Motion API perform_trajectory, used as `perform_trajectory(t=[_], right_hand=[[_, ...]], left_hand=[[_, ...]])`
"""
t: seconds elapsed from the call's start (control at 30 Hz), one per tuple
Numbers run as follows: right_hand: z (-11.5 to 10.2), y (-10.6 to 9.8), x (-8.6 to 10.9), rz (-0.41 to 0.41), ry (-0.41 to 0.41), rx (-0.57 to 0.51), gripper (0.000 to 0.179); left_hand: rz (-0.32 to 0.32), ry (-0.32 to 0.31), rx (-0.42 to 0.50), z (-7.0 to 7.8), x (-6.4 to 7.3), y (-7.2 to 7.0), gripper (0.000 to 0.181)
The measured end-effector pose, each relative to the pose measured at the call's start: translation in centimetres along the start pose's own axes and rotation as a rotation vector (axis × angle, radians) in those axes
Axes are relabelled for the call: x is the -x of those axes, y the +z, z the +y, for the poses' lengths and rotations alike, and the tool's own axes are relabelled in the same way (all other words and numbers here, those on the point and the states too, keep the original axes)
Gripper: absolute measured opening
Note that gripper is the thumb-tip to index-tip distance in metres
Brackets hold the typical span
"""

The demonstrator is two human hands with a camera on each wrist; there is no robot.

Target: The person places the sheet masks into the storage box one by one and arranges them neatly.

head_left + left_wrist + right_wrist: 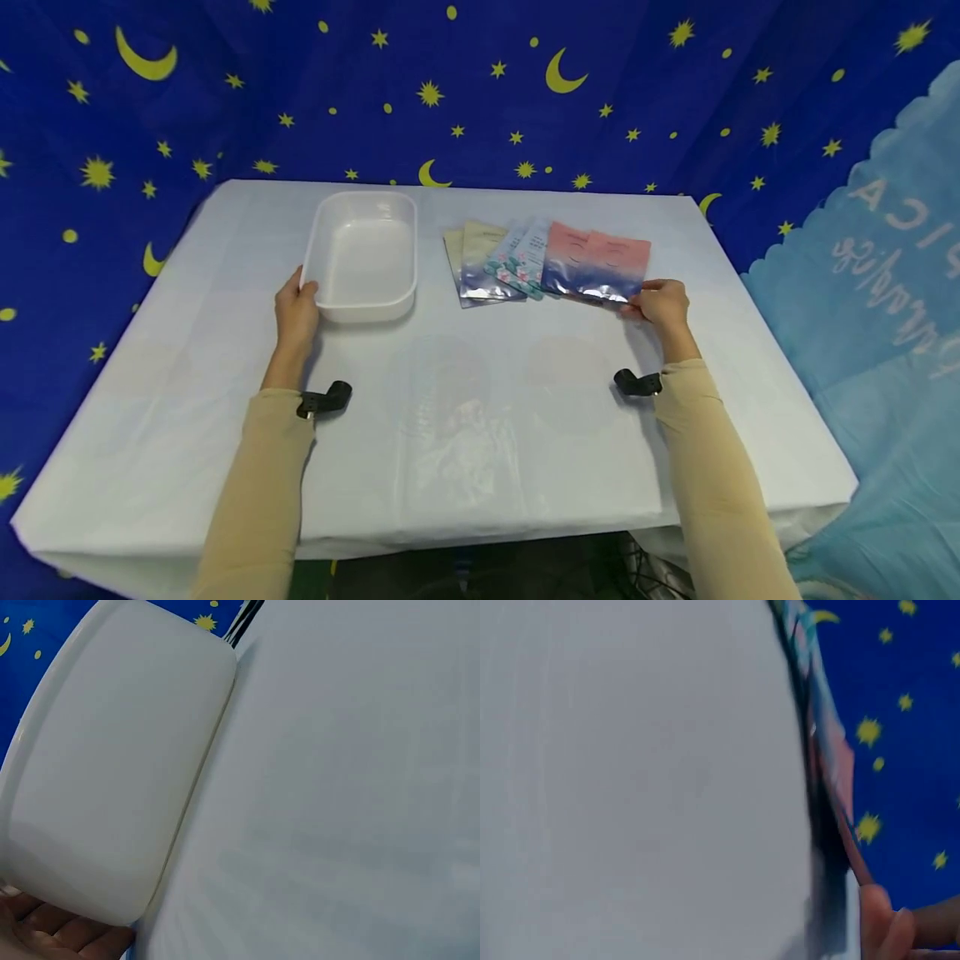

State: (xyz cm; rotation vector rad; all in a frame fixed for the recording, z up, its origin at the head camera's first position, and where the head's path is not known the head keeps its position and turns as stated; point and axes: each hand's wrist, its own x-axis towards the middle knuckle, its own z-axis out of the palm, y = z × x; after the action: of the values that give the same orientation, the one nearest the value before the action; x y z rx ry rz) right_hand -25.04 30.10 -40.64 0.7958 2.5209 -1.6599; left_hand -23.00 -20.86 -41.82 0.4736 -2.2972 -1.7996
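Observation:
On the left of the table stands a rectangular white plastic tub [372, 312], with nothing inside. My left hand [297, 312] grips its left side near the front corner, thumb at the rim. In the left wrist view the fingers [75, 934] lie against the tub's outer wall. To the right, several face mask sachets lie overlapping in a fanned row. My right hand [663, 303] pinches the near right corner of the end pink-and-blue sachet [618, 262]. In the right wrist view that pink sachet [843, 776] appears edge-on, its near edge lifted.
Beside the pink sachets lie light blue floral sachets [525, 250] and cream-and-blue sachets [483, 271]. A white cloth [465, 400] with creases covers the table. Behind hangs a dark blue curtain [480, 50] with stars and moons; a light blue cloth [885, 333] hangs at the right.

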Motion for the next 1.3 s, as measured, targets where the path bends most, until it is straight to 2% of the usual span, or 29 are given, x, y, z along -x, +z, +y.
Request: perform_trajectory(t=[0.13,0.23,0.33,0.43,0.57,0.63,0.7,0.83,0.93,1.03,1.13,1.27,1.3], right_hand=[[-2.6,1.6,1.6,0.08,-0.112,-0.207,0.053],[-5.6,3.4,3.3,0.08,-0.207,-0.359,0.05],[-8.8,6.2,4.7,-0.014,-0.289,-0.488,0.05],[-11.4,9.9,6.2,-0.157,-0.327,-0.518,0.051],[-13.4,15.3,7.9,-0.291,-0.328,-0.414,0.05],[-13.8,17.7,8.5,-0.329,-0.323,-0.337,0.048],[-14.1,19.8,9.1,-0.337,-0.339,-0.24,0.046],[-14.4,23.3,9.9,-0.248,-0.445,0.053,0.042],[-14.8,25.5,10.4,-0.226,-0.446,0.146,0.044],[-15.2,27.2,11.1,-0.34,-0.373,0.089,0.045],[-15.4,28.2,12.0,-0.371,-0.405,0.178,0.04],[-15.5,27.9,12.7,-0.259,-0.585,0.364,0.03],[-15.6,27.6,12.7,-0.241,-0.615,0.375,0.029]], left_hand=[[0.027,0.025,-0.008,0.2,0.2,0.1,0.049],[0.037,0.031,-0.016,0.4,0.2,0.2,0.049],[0.049,0.031,-0.039,0.3,0.2,0.3,0.049],[0.058,0.029,-0.068,0.2,0.2,0.4,0.049],[0.066,0.044,-0.086,0.2,0.3,0.8,0.048],[0.069,0.048,-0.094,0.1,0.4,0.9,0.048],[0.072,0.049,-0.101,0.1,0.3,1.1,0.048],[0.081,0.053,-0.106,0.1,0.3,1.3,0.048],[0.085,0.062,-0.115,0.0,0.3,1.3,0.048],[0.089,0.064,-0.121,-0.1,0.4,1.2,0.048],[0.098,0.062,-0.128,-0.2,0.6,1.0,0.047],[0.1,0.072,-0.126,-0.2,0.6,0.8,0.046],[0.101,0.079,-0.121,-0.2,0.6,0.8,0.046]])
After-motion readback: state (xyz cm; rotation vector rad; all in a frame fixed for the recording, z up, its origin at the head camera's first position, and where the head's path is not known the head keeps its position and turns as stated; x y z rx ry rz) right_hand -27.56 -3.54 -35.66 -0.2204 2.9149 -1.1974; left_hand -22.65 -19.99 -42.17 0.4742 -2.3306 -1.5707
